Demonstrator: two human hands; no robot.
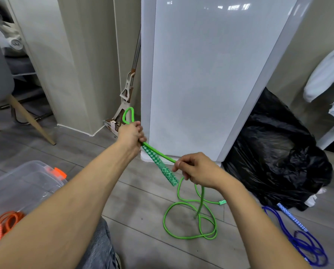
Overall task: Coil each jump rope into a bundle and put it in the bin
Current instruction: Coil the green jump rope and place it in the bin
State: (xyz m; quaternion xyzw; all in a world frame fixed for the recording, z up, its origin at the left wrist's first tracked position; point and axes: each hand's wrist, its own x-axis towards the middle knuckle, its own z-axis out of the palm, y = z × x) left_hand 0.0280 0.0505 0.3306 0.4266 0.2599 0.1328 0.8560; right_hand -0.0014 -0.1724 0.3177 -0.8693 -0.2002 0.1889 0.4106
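Over the grey plank floor (pixel 143 220), both hands work the green jump rope (pixel 162 154). Left hand (pixel 132 133) is a closed fist clamped round the cord and the top of one green patterned handle (pixel 160 166); a short bight of cord (pixel 127 115) sticks up out of the top of the fist. The handle angles down and right from the fist, with a cord strand running alongside it toward the right hand (pixel 196 169). Right hand has its fingers curled, pinching that strand just beside the handle's lower end. From under the right hand the cord drops to the floor and lies in loose loops (pixel 163 220), uncoiled, with the second green handle (pixel 222 202) lying flat at their far edge. So the rope is half in hand, half on the floor, none of it in the bin. Clear plastic bin (pixel 26 183) with an orange latch (pixel 58 172) sits lower left, well apart from the green rope. An orange jump rope (pixel 9 222) lies at the bin's near side, partly hidden by the left forearm; can't tell if it touches the bin. A blue jump rope (pixel 305 243) lies loose on the floor lower right, just beside a black bin bag (pixel 274 152). Behind the hands stands a white glossy panel (pixel 201 74), with a mop (pixel 127 94) leaning in the corner to its left.
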